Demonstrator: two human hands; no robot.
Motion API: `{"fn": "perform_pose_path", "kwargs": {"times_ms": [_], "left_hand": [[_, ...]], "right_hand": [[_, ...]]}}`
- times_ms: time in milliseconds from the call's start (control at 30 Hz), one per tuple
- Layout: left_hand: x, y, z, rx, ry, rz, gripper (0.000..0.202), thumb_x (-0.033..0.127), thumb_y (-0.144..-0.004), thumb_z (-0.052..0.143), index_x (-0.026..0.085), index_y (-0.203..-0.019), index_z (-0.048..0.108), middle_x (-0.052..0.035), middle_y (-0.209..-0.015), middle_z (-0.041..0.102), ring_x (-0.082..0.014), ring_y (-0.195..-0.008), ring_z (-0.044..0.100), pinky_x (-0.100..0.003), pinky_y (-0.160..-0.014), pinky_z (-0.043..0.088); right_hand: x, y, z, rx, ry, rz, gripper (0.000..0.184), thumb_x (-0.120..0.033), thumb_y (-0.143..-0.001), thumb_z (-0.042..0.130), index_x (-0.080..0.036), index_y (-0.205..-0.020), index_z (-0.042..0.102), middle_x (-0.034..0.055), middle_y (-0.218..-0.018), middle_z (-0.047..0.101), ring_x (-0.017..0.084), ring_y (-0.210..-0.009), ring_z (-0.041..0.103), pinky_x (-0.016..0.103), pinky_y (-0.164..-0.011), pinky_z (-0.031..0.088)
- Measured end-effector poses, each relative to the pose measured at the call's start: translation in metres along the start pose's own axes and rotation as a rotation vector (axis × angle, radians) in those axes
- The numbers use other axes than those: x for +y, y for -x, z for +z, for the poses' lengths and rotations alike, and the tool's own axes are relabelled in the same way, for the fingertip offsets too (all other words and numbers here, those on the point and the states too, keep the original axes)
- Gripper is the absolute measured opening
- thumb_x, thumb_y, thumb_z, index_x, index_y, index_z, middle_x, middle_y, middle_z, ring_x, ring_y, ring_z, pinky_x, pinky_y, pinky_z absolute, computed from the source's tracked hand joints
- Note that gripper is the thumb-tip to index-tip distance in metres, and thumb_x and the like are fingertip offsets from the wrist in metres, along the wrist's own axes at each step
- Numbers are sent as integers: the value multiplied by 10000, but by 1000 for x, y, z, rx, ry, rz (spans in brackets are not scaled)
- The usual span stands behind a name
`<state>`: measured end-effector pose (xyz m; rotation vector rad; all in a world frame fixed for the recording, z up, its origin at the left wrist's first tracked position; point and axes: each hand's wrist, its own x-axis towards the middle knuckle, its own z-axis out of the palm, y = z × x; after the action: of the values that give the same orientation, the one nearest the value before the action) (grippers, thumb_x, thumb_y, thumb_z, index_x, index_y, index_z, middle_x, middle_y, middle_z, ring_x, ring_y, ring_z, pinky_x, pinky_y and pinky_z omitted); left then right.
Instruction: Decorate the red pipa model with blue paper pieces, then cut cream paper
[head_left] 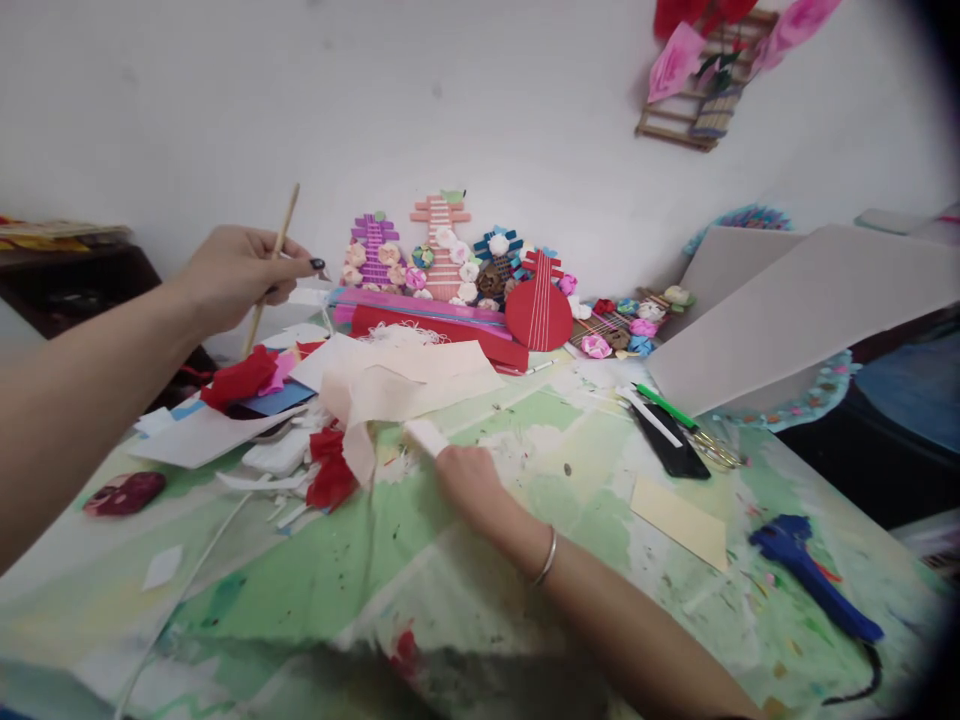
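My left hand is raised at the left with its fingers closed around a thin wooden stick, which stands at a slant above the paper scraps. My right hand, with a silver bangle at the wrist, is low over the table and closed on a small white piece, like a foam or paper strip. Cream paper sheets lie crumpled just beyond it. A red crepe paper scrap is to its left. The fingertips of my right hand are partly hidden.
A blue glue gun lies at the right, near a yellow card. Scissors and a black phone-like slab sit beyond. Paper lute shapes lean against the wall. Large white boards stand at the right. A white cable crosses the left side.
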<state>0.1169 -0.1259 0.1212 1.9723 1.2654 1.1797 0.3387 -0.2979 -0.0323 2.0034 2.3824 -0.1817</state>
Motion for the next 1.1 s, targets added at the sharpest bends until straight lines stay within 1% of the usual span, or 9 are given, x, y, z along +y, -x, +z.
{"fn": "perform_pose_path", "kwargs": {"times_ms": [167, 267, 333, 500, 633, 733, 833, 933, 1100], "left_hand": [[-14, -39, 7, -129, 107, -104, 167, 158, -855, 563, 19, -943, 531, 64, -568, 307, -10, -505, 261, -193, -557, 211], [-19, -50, 16, -173, 46, -171, 119, 150, -847, 578, 39, -882, 554, 53, -518, 363, -35, -493, 285, -213, -523, 201], [-20, -55, 23, -196, 24, -212, 107, 153, -848, 581, 50, -864, 558, 54, -485, 377, -46, -482, 291, -220, -507, 198], [-18, -69, 44, -271, 19, -221, 147, 181, -843, 588, 105, -734, 524, 78, -409, 334, -51, -442, 253, -224, -469, 188], [-22, -85, 59, -287, 2, -210, 253, 207, -807, 611, 159, -604, 468, 71, -389, 313, -59, -405, 247, -231, -435, 176], [-30, -99, 68, -304, -36, -214, 211, 216, -774, 623, 164, -605, 509, 61, -394, 334, -67, -382, 266, -231, -420, 190], [-42, -109, 74, -331, -118, -192, 230, 281, -749, 637, 171, -587, 518, 55, -400, 323, -69, -380, 272, -232, -416, 195], [-57, -115, 79, -355, -178, -185, 273, 335, -704, 662, 173, -551, 505, 48, -408, 323, -69, -384, 278, -239, -421, 196], [-85, -127, 84, -438, -178, -134, 229, 372, -663, 654, 168, -595, 575, 41, -420, 334, -84, -393, 294, -250, -419, 220]], "right_hand": [[-40, 19, 9, 6, -82, -313, 151, -211, -787, 548, -157, -805, 688, 109, -767, 716, 238, -688, 684, 301, -572, 493], [-28, 20, 6, 117, -97, -124, 198, -159, -802, 495, -133, -846, 687, 132, -775, 713, 233, -691, 676, 299, -580, 474], [-16, 17, 8, 102, -103, -2, 210, -136, -806, 486, -117, -855, 690, 148, -789, 713, 228, -701, 671, 286, -584, 453], [-3, 9, 18, -50, -421, -169, 213, -270, -844, 549, -123, -805, 697, 82, -756, 718, 152, -669, 635, 206, -536, 352], [18, -5, 11, -115, -482, -61, 413, -392, -931, 428, -142, -739, 694, 57, -656, 691, 134, -601, 620, 198, -527, 350], [54, -36, -4, 34, -325, 52, 399, -399, -908, 479, -147, -691, 697, 83, -681, 702, 162, -653, 647, 214, -575, 390], [101, -86, -22, 157, -260, 78, 220, -248, -894, 504, -167, -940, 704, 94, -973, 720, 185, -921, 643, 230, -739, 415], [140, -143, -35, 192, -230, 83, 290, -202, -898, 508, -170, -1166, 615, 97, -1144, 669, 165, -1037, 602, 233, -859, 398], [166, -219, -36, 219, -185, 117, 422, -229, -892, 512, -184, -1312, 498, 144, -1334, 515, 240, -1239, 442, 361, -978, 341]]}}
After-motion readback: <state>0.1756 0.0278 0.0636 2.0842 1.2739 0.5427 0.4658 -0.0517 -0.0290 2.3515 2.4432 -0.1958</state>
